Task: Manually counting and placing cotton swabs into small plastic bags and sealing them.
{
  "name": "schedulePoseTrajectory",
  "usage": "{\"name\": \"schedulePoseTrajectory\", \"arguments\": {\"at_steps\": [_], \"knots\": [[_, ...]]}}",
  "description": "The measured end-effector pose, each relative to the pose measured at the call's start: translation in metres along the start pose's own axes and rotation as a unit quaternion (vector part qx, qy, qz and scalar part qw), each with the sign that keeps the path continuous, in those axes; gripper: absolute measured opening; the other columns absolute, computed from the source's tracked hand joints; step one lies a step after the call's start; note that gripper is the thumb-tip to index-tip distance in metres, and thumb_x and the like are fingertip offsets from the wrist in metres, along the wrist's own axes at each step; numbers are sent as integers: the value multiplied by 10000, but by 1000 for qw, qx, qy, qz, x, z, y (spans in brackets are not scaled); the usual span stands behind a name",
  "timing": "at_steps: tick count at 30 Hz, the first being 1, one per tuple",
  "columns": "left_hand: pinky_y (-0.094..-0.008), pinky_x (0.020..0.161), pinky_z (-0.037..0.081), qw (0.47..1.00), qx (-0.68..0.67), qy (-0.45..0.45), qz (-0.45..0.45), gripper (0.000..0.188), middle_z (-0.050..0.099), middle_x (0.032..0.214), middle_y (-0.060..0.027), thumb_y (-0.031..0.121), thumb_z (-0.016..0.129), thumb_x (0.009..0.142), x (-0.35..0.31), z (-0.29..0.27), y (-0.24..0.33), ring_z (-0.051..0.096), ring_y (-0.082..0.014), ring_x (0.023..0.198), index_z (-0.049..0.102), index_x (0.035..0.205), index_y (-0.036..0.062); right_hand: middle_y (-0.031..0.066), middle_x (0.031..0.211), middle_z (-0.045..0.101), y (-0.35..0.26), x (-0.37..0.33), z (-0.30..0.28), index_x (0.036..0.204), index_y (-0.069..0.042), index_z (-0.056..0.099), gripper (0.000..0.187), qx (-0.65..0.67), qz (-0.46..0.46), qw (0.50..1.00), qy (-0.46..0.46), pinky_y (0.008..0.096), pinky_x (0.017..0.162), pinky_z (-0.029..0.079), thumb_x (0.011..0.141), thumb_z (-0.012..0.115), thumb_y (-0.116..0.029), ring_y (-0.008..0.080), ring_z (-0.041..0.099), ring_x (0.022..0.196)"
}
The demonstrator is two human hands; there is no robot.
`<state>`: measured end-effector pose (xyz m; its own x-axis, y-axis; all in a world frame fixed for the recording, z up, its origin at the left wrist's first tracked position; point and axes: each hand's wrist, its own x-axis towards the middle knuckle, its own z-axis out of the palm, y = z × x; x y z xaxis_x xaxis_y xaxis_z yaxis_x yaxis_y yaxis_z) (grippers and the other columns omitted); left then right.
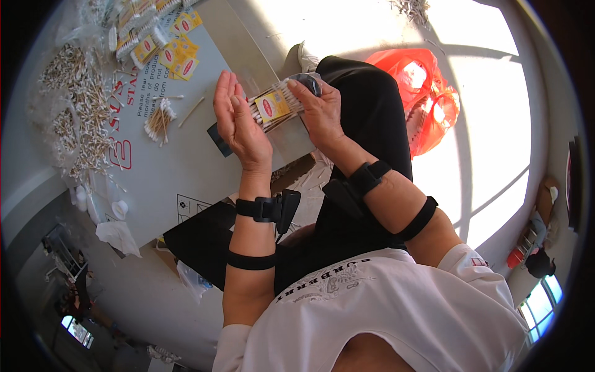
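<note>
A clear plastic pack of cotton swabs (271, 106) with a yellow label lies between my two hands, above the table's near right corner. My right hand (321, 115) is closed on the right end of it, thumb on top, beside a dark patch of the wrapping. Fingers straight and together, my left hand (240, 127) rests its palm side against the pack's left end without wrapping round it. On the table, left of my left hand, sit a small heap of loose swabs (161, 119) and one single swab (191, 112).
A large pile of loose swabs (80, 118) covers the grey table's (180, 155) left side. Yellow label cards (181, 57) and filled swab packs (141, 32) lie at its far end. A red plastic bag (427, 99) stands on the floor, right of my knee. Crumpled tissue (118, 235) hangs at the near edge.
</note>
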<state>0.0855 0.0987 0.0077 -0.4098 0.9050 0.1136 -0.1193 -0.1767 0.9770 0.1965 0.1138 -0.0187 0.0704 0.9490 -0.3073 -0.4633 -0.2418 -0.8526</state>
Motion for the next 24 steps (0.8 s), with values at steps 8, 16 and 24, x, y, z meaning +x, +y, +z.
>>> {"name": "schedulePoseTrajectory", "arguments": {"at_steps": [8,16,24], "knots": [[-474,1187,183,1000,-22,7,15,558,334,1511,-199,339,409,1041,-5,-11,6,287,-335,1426,327,1420,-62,-48,748,615,-5,0,-4,824,-61,663,195,25,39,999,1,210,594,438,921,687,-228,27,527,665],[-463,1202,110,1000,16,4,16,670,226,1564,-188,419,387,1034,-27,1,5,169,-324,1474,224,1478,-56,-43,611,511,-16,-15,-20,769,-107,627,209,96,204,974,30,203,394,300,900,704,-252,40,407,467],[-446,1200,127,998,17,62,26,708,244,1545,-218,453,406,1025,-30,10,2,202,-317,1461,231,1471,-68,-52,705,573,-10,-12,-29,833,-72,671,101,95,196,976,-3,193,520,352,888,717,-144,44,429,566]]}}
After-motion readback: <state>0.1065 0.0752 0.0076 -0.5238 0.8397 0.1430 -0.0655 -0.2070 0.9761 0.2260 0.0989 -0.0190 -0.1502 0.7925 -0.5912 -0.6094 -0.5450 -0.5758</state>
